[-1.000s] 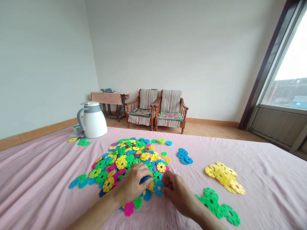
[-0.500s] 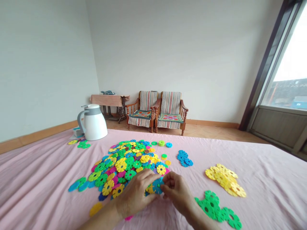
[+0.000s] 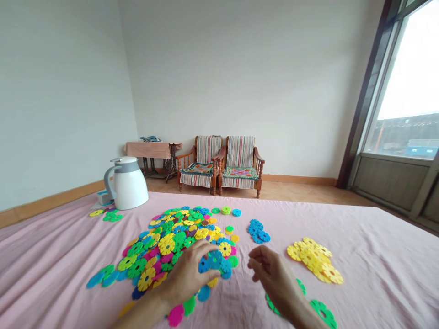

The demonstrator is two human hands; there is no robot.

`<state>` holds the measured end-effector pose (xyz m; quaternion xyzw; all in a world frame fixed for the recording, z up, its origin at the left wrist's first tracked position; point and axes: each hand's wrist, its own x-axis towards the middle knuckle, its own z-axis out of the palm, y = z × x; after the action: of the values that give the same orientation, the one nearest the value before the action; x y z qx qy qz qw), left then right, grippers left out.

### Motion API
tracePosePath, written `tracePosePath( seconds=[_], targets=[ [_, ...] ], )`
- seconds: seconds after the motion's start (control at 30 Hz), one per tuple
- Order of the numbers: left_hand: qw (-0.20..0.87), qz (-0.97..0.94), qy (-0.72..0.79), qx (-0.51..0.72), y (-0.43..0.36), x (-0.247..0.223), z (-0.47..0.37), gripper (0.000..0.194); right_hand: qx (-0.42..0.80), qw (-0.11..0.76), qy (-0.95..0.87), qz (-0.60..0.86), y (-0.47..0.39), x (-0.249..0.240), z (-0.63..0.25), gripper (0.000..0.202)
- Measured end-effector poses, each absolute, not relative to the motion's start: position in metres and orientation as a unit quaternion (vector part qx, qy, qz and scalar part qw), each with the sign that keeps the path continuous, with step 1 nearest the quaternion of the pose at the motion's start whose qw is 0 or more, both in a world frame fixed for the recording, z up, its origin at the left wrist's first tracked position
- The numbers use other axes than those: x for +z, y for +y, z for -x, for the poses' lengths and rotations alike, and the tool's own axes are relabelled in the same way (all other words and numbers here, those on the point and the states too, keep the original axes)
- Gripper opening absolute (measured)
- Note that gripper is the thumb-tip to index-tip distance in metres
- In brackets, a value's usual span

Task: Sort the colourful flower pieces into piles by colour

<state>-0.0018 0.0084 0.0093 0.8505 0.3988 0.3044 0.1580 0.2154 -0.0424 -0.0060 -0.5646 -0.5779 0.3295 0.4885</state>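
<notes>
My left hand (image 3: pixel 192 270) curves its thumb and fingers around blue flower-shaped plastic discs (image 3: pixel 215 259) at the near right side of a mixed pile of such discs (image 3: pixel 167 244). My right hand (image 3: pixel 270 272) hovers over the cloth to the right, its fingers loosely curled and no disc visible in them. Partly behind my right forearm lie green discs (image 3: pixel 323 314). Yellow discs (image 3: pixel 310 258) form a group further right, and a small cluster of blue discs (image 3: pixel 256 232) lies beyond my right hand. A pink disc (image 3: pixel 176 315) rests near my left forearm.
A pink cloth (image 3: pixel 370 256) with wrinkles covers the surface. At the back left stands a white and grey jug (image 3: pixel 130 185) beside a small box (image 3: pixel 104 198). Two wooden armchairs (image 3: pixel 240 171) and a cloth-covered sewing table (image 3: pixel 149 150) are by the wall.
My hands have parted: the right moved away to the right from the blue discs at the left hand. The left fingers show more blue discs. The view has shifted slightly.
</notes>
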Motion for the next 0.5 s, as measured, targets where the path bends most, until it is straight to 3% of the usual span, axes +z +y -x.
tracePosePath(
  seconds=[0.2, 0.37, 0.5],
  targets=[
    [0.112, -0.863, 0.394, 0.295, 0.075, 0.036, -0.030, 0.037, 0.245, 0.509, -0.514, 0.645, -0.047, -0.022, -0.295, 0.022],
    [0.058, -0.884, 0.409, 0.219, 0.144, 0.043, -0.077, 0.038, 0.220, 0.558, -0.482, 0.638, -0.046, -0.034, -0.296, 0.025],
    [0.048, -0.882, 0.436, 0.172, 0.183, 0.036, -0.105, 0.037, 0.214, 0.550, -0.491, 0.641, -0.044, -0.038, -0.290, 0.027]
  ],
)
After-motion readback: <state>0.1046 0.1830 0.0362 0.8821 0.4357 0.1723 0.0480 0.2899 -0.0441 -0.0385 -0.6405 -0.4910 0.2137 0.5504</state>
